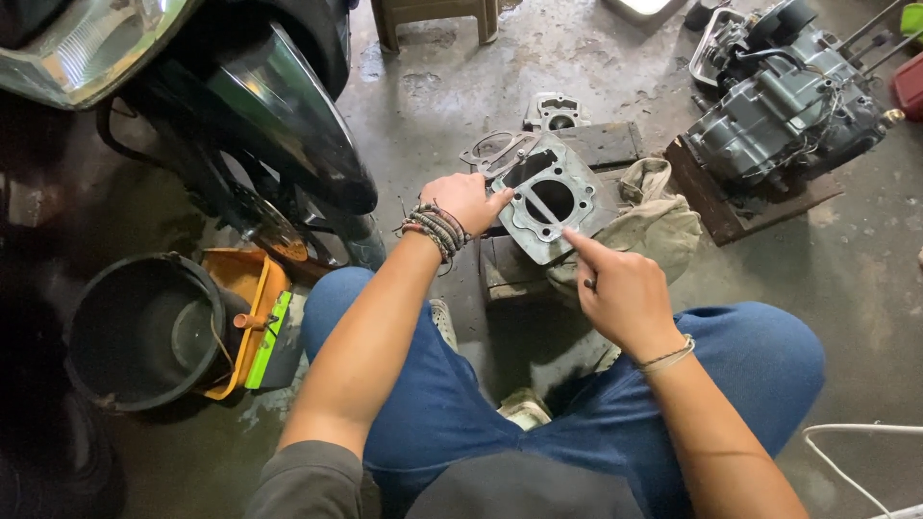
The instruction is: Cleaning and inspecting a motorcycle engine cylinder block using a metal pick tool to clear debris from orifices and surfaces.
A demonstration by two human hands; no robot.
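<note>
Up and to the right of our hands sits a grey stripped engine (pixel 784 111) on wood. Our left hand (pixel 468 200) grips a grey metal cylinder block (pixel 550 197), tilting its flat gasket face toward us, while our right hand (pixel 623 293), index finger extended and holding nothing, touches its lower edge, seemingly to inspect it.

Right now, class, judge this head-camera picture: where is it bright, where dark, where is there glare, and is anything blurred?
Head view: soft daylight falls on the grey metal cylinder block that the left hand holds and the right hand points at, both sharp; glare streaks the motorcycle's glossy black front fender; the round black bucket and lower left corner sink into shadow; the edges bend slightly.
</note>
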